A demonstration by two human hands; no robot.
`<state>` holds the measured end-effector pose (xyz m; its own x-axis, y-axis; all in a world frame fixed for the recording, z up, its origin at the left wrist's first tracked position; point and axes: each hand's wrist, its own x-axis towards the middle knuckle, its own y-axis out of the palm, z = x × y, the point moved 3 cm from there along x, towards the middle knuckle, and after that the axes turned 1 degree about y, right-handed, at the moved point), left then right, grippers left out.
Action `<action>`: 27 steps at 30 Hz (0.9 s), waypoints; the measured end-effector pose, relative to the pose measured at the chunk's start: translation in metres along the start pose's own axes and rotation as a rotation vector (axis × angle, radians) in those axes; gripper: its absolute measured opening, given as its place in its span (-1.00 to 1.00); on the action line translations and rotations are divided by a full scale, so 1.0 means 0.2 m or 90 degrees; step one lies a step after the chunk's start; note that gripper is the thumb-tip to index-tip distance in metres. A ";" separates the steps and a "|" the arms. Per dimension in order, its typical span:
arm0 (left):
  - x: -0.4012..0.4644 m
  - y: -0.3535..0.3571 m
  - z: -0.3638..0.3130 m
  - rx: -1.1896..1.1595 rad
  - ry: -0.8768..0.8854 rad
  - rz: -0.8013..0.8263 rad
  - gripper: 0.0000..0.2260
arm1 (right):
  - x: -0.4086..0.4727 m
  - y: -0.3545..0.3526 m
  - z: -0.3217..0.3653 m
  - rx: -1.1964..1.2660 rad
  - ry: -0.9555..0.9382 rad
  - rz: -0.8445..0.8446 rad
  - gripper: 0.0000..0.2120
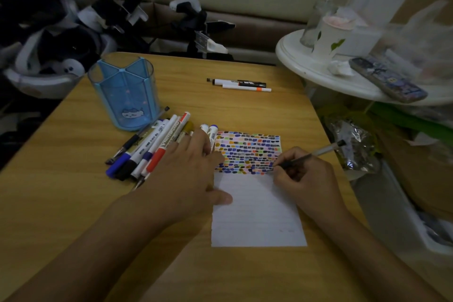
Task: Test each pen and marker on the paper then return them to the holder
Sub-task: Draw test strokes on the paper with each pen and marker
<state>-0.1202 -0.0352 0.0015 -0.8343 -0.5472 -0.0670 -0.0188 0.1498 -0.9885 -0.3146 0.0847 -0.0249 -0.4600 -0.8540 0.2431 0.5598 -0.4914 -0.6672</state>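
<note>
Fingers (285, 170) grip pen (316, 153); marker pile (149, 149) beside holder (125, 93).

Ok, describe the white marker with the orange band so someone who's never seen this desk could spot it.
Start at the wooden table and look to its far side, beyond the paper. Two markers lie there side by side, apart from the pile by the blue holder. The white marker with the orange band is the nearer, thinner one; its neighbour has a black section.

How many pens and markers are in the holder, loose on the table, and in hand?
In the holder: 0
Two apart at the far side of the table: 2
In the right hand, pen: 1
Pile by the left hand: overlapping, cannot count
Total: at least 3
</note>
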 end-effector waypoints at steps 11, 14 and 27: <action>0.00 0.00 0.00 -0.002 0.004 -0.004 -0.29 | 0.00 0.00 0.00 -0.016 0.000 0.001 -0.86; 0.00 0.00 -0.01 -0.003 0.003 -0.003 -0.30 | 0.00 0.00 0.00 -0.017 0.006 -0.008 -0.84; 0.00 0.00 0.00 0.004 -0.003 0.009 -0.29 | 0.00 0.00 0.00 -0.001 -0.008 0.006 -0.87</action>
<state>-0.1208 -0.0352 0.0008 -0.8318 -0.5491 -0.0810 -0.0041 0.1521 -0.9884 -0.3148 0.0846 -0.0248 -0.4459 -0.8606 0.2459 0.5627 -0.4832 -0.6707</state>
